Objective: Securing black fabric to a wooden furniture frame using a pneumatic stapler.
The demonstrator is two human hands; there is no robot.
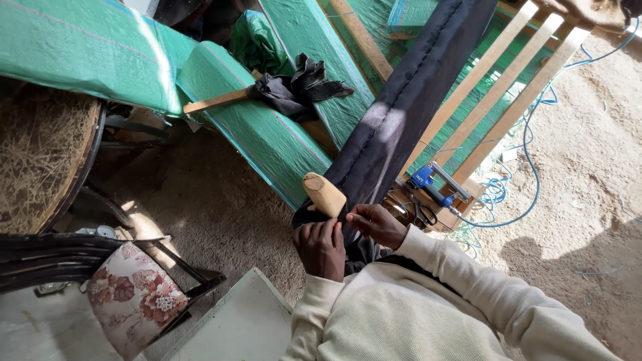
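Gripping the long black fabric-covered panel (394, 127) at its near end, the left hand (321, 249) and right hand (378, 224) pinch cloth below a short tan wooden leg (325, 194). Pulling evenly likely keeps it taut. Beyond lie a blue staple gun (435, 187) and green-covered cushions (261, 127).

long black fabric-covered panel (401, 113): stitched seam down its length, leaning diagonally from upper right to lower centre, lower end at both hands | short tapered pale wooden leg (324, 194): blunt cut end up-left, tilted, pressed against the panel's lower end, just above the hands
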